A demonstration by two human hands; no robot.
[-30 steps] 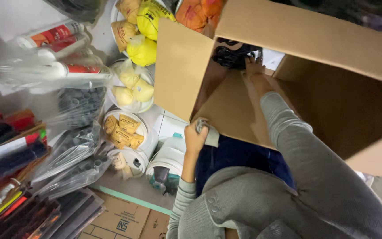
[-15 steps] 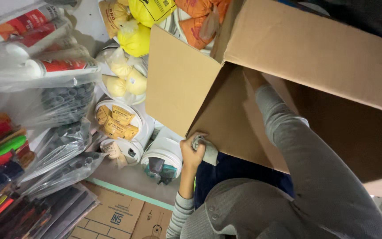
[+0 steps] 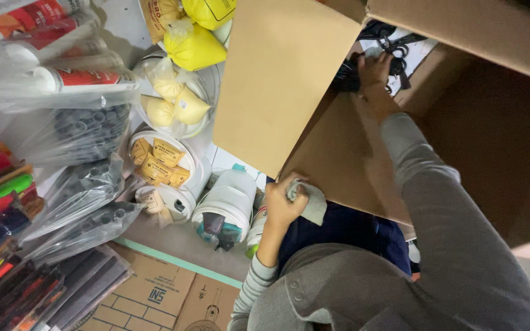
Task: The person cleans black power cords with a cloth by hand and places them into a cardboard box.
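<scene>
Right, the left hand (image 3: 282,205) has its grip clamped on a grey cloth (image 3: 311,202) at the cardboard box (image 3: 351,165) edge; the right hand (image 3: 374,73), deep inside, closes on black cables (image 3: 394,43), not yet out.

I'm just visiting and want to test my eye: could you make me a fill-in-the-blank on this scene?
1. The right hand reaches into a large ____ box.
2. The left hand clutches a crumpled grey ____.
3. The bags in the clear tub are ____ in colour.

Missing words: cardboard; cloth; yellow
</scene>
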